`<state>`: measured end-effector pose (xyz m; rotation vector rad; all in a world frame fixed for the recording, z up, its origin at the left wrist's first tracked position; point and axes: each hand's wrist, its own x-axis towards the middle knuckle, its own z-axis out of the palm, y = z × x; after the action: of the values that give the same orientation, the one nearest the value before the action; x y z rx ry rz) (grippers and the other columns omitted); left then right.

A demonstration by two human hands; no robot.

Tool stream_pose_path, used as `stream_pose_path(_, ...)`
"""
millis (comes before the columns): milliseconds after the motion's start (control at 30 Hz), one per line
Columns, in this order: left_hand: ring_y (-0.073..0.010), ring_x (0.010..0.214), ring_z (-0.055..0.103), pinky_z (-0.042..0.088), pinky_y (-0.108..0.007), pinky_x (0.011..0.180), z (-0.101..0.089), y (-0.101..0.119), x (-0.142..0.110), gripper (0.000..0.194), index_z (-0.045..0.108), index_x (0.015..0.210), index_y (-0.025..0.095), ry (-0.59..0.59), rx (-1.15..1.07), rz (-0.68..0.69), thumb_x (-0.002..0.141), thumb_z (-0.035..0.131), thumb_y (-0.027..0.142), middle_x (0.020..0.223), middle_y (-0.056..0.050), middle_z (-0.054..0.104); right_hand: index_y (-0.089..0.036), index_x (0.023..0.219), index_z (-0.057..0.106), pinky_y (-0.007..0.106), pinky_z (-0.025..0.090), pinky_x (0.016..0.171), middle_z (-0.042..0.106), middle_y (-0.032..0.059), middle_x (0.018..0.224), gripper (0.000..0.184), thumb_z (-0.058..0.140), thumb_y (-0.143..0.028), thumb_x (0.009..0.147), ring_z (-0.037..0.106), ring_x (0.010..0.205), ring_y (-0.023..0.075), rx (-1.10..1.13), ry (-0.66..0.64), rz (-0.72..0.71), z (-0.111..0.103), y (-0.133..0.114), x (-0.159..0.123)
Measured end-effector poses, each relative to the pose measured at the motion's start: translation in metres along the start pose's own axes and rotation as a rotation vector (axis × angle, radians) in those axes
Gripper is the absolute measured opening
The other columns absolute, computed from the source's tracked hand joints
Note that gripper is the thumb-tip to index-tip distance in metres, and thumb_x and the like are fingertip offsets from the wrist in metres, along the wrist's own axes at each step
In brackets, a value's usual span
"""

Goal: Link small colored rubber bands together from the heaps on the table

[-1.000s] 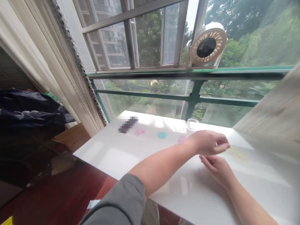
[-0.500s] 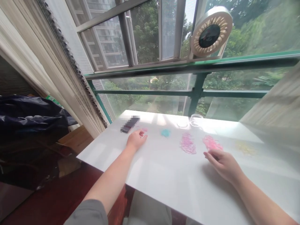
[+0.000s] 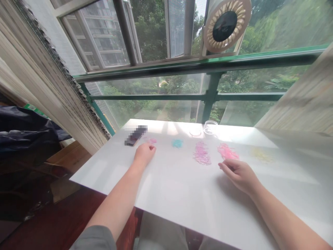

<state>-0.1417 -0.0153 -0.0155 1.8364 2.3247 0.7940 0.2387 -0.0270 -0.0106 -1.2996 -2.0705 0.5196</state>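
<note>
My left hand point(image 3: 144, 153) rests on the table, its thumb and fingertips pressed together just in front of a small pinkish-purple pile point(image 3: 151, 140). Whatever the pinch may hold is too small to see. Fingers curled and thumb against the index finger, my right hand point(image 3: 240, 173) is at the near edge of a bright pink pile point(image 3: 228, 151) of thin strands; anything in it is hidden. Between the hands lie a teal pile point(image 3: 177, 143) and a larger purple pile point(image 3: 201, 153) of similar strands. A pale yellow pile point(image 3: 262, 155) is farther right.
A dark phone-like object point(image 3: 135, 135), partly pixelated, lies left on the white table point(image 3: 166, 187). Near the back edge are a clear round container point(image 3: 210, 127) and a clear ring-shaped lid point(image 3: 195, 132). A round fan point(image 3: 226, 26) stands by the window above the green railing point(image 3: 145, 97).
The view has shifted, so everything sits a little further left and higher. My left fingertips, slightly apart before, have closed together. My right hand keeps its curled shape near the pink pile.
</note>
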Motion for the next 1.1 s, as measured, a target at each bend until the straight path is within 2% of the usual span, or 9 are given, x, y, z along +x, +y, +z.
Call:
stream_pose_path(200,-0.0219,0.069,0.061,0.045,-0.03,0.065,0.0,0.005,-0.003,0.02,0.068,0.071,0.02,0.022,0.075,0.023,0.072,0.05,0.03,0.075,-0.007,0.068,-0.02,0.055,0.046,0.024,0.032,0.049,0.044,-0.002,0.05,0.033,0.047,-0.038,0.082,0.039,0.048,0.0114,0.005,-0.047,-0.037,0.002,-0.01,-0.002)
stream_pose_path(367,-0.0217,0.072,0.062,0.046,-0.03,0.067,-0.002,0.008,-0.003,0.02,0.068,0.076,0.019,0.016,0.063,-0.007,0.07,0.054,0.033,0.079,-0.007,0.07,-0.019,0.056,0.046,0.024,0.032,0.049,0.046,-0.0014,0.051,0.032,0.046,-0.035,0.083,0.041,0.049,0.0116,-0.006,-0.082,-0.087,0.003,-0.015,-0.003)
stream_pose_path(667,-0.024,0.07,0.063,0.045,-0.03,0.062,-0.003,0.01,0.0,0.02,0.069,0.067,0.021,0.027,0.146,0.051,0.071,0.052,0.03,0.069,-0.006,0.069,-0.019,0.057,0.049,0.024,0.032,0.049,0.047,-0.0005,0.051,0.031,0.045,-0.035,0.084,0.04,0.049,0.0115,0.008,-0.077,-0.103,0.003,-0.016,-0.004)
stream_pose_path(933,-0.0198,0.074,0.062,0.047,-0.03,0.075,-0.004,0.01,-0.002,0.023,0.069,0.086,0.02,0.033,0.038,0.097,0.071,0.053,0.027,0.088,-0.005,0.07,-0.019,0.056,0.048,0.024,0.031,0.048,0.046,-0.0009,0.05,0.031,0.046,-0.035,0.083,0.039,0.048,0.0108,0.039,-0.069,-0.108,0.002,-0.02,-0.004)
stream_pose_path(1100,-0.0196,0.075,0.062,0.047,-0.029,0.075,-0.006,0.011,-0.002,0.018,0.069,0.077,0.022,0.009,0.059,0.113,0.073,0.053,0.031,0.088,-0.004,0.07,-0.019,0.056,0.047,0.024,0.029,0.047,0.046,-0.001,0.049,0.032,0.045,-0.035,0.084,0.038,0.047,0.0105,0.093,-0.085,-0.115,0.002,-0.029,-0.005)
